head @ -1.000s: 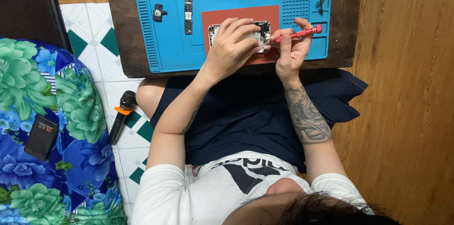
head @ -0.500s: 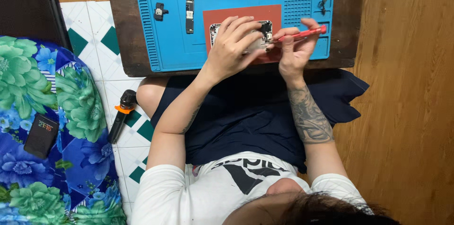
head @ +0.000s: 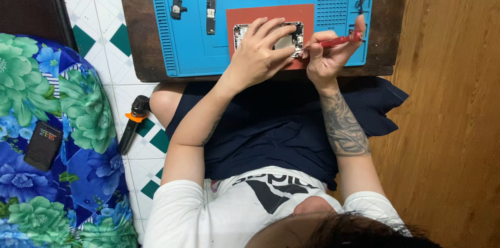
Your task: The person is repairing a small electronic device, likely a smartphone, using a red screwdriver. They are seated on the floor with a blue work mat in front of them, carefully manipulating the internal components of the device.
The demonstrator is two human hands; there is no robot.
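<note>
Left hand (head: pixel 259 52) spread flat, fingers loosely open, pressed down on opened phone (head: pixel 276 37). Right hand (head: pixel 327 58) closed around red-handled screwdriver (head: pixel 333 42), tip aimed at phone's right edge. Phone lay on orange-red pad (head: pixel 307 16), near front edge of blue work mat (head: pixel 192 55), itself on dark wooden bench (head: pixel 133 29). Removed phone parts (head: pixel 210 4) scattered toward mat's back left. Off bench, on tiled floor, lay black-and-orange tool (head: pixel 133 123); further left, on flowered blue cloth (head: pixel 62 123), small dark device (head: pixel 44 145).
</note>
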